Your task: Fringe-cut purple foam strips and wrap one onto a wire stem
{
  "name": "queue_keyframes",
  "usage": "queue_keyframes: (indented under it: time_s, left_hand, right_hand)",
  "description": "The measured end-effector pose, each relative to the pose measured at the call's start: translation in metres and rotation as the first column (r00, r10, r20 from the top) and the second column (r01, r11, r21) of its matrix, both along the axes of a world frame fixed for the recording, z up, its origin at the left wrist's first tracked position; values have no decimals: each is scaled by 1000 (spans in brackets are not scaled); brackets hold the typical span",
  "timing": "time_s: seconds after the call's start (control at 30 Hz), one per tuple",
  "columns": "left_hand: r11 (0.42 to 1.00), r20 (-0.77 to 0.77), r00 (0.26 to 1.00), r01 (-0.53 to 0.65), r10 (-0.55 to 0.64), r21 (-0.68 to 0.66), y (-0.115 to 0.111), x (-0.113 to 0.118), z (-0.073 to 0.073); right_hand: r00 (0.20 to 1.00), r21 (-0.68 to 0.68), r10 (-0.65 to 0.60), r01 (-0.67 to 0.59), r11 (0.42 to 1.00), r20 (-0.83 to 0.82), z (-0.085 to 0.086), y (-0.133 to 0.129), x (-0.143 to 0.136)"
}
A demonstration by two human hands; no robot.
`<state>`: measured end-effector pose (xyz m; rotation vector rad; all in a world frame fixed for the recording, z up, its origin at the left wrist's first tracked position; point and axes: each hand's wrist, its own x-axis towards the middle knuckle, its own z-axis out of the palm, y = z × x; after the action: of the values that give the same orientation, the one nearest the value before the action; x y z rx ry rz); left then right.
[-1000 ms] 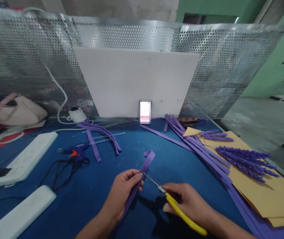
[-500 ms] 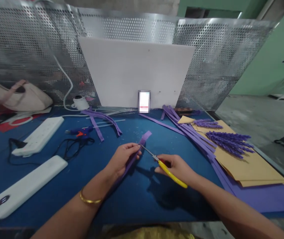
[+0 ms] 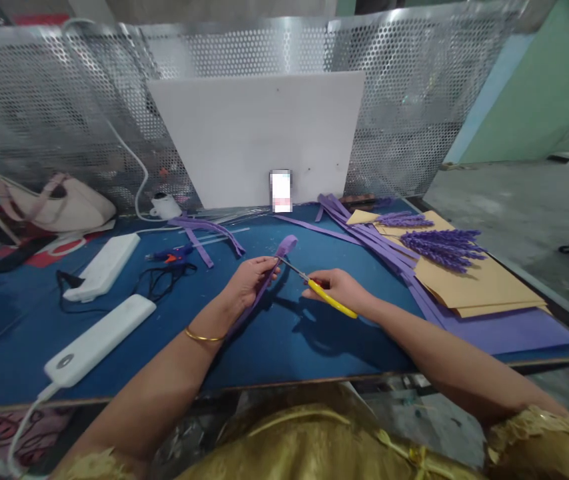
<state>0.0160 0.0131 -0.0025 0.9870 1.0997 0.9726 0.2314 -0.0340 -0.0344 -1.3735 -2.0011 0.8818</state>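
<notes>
My left hand (image 3: 252,283) pinches a purple paper strip (image 3: 288,245) over the blue table. The strip's far end now bends over in a small curl, and its long tail runs down under my left wrist. In my right hand (image 3: 332,287) is a pair of scissors (image 3: 332,299) with a yellow handle. Their metal blades point left and meet the strip right at my left fingertips. Whether the blades are apart cannot be made out.
More purple strips (image 3: 337,220) lie at centre right, beside brown paper sheets (image 3: 474,280) bearing purple flower sprigs (image 3: 442,248). Leftward are a blue glue gun (image 3: 172,255), white power strips (image 3: 99,340) and a handbag (image 3: 59,200). A lit phone (image 3: 281,191) leans on a white board (image 3: 259,133).
The strip's upper end has gone from nearly straight to curled over. The scissor blades stay at the strip by my left fingers. The whole view has shifted, showing more of my lap.
</notes>
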Motion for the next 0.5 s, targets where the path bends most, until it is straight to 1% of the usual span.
queue_keyframes:
  time_s: [0.1, 0.2, 0.27, 0.37, 0.43, 0.5]
  left_hand:
    - [1000, -20, 1000, 11, -11, 12, 9, 1, 12]
    - [999, -8, 1000, 13, -12, 36, 21, 1, 24]
    - [999, 19, 1000, -9, 8, 48, 27, -1, 28]
    - [998, 61, 997, -52, 50, 41, 27, -4, 29]
    - [998, 74, 996, -55, 53, 19, 24, -7, 26]
    - [999, 81, 996, -32, 33, -14, 20, -9, 23]
  right_hand:
    - [1000, 20, -16, 16, 1000, 11, 11, 5, 1]
    - [1000, 33, -19, 18, 999, 25, 30, 16, 2]
    - [999, 27, -12, 11, 1000, 38, 43, 24, 2]
    - [998, -9, 12, -11, 1000, 56, 56, 31, 1]
    - [997, -44, 34, -31, 999, 64, 59, 30, 2]
    - [996, -67, 61, -56, 996, 72, 57, 28, 4]
